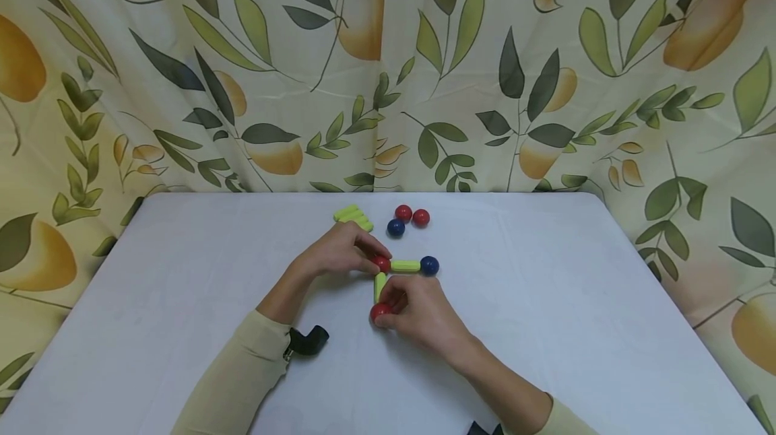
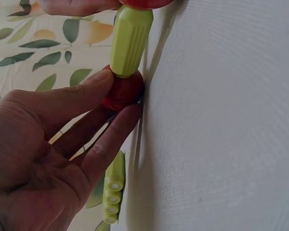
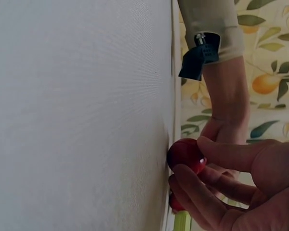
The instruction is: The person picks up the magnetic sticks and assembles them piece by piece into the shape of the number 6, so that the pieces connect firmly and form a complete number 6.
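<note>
With thumb and fingers, my left hand (image 1: 341,250) pinches a red ball (image 1: 382,264) at the corner of an L-shaped piece on the table. A yellow-green stick (image 1: 405,266) runs rightward from that ball to a dark blue ball (image 1: 430,265). Another yellow-green stick (image 2: 131,43) comes toward me from the corner ball, its end against the ball in the left wrist view. At the near end of this stick my right hand (image 1: 424,307) grips a second red ball (image 3: 186,155) between thumb and fingers. The right fingers partly hide the near stick in the head view.
Several yellow-green sticks (image 1: 353,217) lie side by side beyond my left hand. To their right sit two loose red balls (image 1: 421,218) and a blue ball (image 1: 396,227). A black wrist mount (image 1: 309,341) juts from my left sleeve. Patterned cloth (image 1: 388,85) hangs behind the white table (image 1: 533,246).
</note>
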Demonstrator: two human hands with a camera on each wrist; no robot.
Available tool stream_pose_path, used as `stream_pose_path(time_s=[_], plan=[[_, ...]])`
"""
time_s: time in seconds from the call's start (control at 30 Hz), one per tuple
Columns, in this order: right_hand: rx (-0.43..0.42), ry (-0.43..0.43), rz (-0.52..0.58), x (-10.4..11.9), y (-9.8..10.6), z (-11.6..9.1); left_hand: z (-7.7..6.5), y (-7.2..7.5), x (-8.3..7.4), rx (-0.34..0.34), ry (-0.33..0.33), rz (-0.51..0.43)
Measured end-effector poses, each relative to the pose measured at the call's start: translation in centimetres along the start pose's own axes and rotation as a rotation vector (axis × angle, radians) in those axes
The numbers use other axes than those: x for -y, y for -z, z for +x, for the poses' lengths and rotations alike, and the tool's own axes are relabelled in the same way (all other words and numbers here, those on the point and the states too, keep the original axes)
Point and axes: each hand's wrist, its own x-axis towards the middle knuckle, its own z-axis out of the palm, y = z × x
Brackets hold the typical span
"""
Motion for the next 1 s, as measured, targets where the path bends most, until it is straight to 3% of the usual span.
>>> stream_pose_path(time_s=[0.67,0.83,1.0], plan=[[0.003,0.003,-0.013,0.1,0.2,0.1,0.0,0.1,0.2,0.003,-0.008,-0.008],[-0.014,-0.066,-0.020,0.0,1.4,0.2,0.1,0.1,0.3,-0.001,-0.012,0.003],[-0.085,-0.101,-0.037,-0.7,3.6,0.7,0.1,0.1,0.3,-0.004,-0.027,-0.003]])
